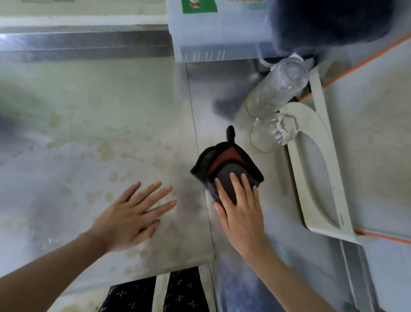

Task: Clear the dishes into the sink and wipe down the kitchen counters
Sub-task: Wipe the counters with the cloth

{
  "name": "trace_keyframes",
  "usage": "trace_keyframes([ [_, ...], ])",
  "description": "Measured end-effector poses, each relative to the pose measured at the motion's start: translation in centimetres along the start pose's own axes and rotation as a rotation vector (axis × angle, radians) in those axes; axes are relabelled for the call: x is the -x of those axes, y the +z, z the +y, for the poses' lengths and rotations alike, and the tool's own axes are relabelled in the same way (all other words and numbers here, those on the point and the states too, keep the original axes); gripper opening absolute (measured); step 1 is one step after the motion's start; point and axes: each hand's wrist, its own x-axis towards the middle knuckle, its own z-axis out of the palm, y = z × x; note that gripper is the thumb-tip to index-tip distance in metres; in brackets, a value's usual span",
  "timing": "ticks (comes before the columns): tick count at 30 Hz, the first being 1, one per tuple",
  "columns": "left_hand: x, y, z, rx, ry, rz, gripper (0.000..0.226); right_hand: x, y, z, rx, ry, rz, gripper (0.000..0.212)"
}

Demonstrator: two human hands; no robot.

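The steel counter (93,138) is blotched with pale stains. The right hand (240,213) presses a dark folded cloth (224,169) flat beneath its spread fingers; the left hand (133,213) rests open, empty, beside it. Best to keep firm, overlapping strokes toward those stains.

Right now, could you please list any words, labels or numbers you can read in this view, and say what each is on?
None can be read.
Green label on the translucent container: picture and print too blurred.
Orange marks at its top edge: cut off, unreadable.
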Motion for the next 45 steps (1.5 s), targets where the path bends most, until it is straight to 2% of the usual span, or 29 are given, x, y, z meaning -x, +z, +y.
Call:
trace_keyframes([
  [3,-0.1,-0.1,0.1,0.011,0.004,0.018,0.054,-2.3,-0.4,-0.5,-0.039,-0.011,-0.053,0.047],
  [7,-0.2,-0.2,0.0,0.020,0.007,0.036,0.054,-11.4,-1.1,-1.0,-0.052,-0.024,0.005,0.048],
  [12,-0.3,0.0,0.0,0.020,0.000,0.031,0.057,-19.2,-2.2,-2.1,-0.087,0.107,0.030,0.050],
  [16,-0.4,-0.3,-0.1,0.012,0.000,0.039,0.053,-15.0,-1.5,-2.7,-0.080,0.084,0.068,0.049],
  [22,-0.3,-0.3,-0.1,-0.001,0.001,0.035,0.050,-0.5,0.0,-1.8,-0.045,0.014,-0.073,0.048],
  [24,-0.3,-0.2,-0.2,-0.006,0.003,0.040,0.050,2.3,-0.2,-1.4,-0.074,-0.013,-0.071,0.047],
  [27,-0.2,0.0,-0.2,-0.018,0.005,0.029,0.051,0.6,-1.7,-1.8,-0.197,0.078,0.011,0.045],
  [29,-0.2,0.2,-0.2,-0.024,0.003,0.023,0.051,-2.6,-1.8,-2.9,-0.168,0.116,0.023,0.048],
  [33,-0.1,0.5,-0.2,-0.032,-0.001,0.025,0.051,-7.6,-0.7,-3.9,0.019,0.011,-0.039,0.053],
  [38,-0.1,0.5,-0.2,-0.031,-0.007,0.044,0.051,-11.6,-1.2,-2.7,0.008,0.025,0.024,0.053],
  [42,0.1,0.6,-0.1,-0.032,-0.023,0.047,0.053,-8.0,-0.6,-4.2,-0.009,0.048,0.040,0.053],
  [45,0.1,0.4,0.2,-0.049,-0.040,0.028,0.053,-2.7,0.3,-5.0,-0.008,-0.018,-0.023,0.053],
])
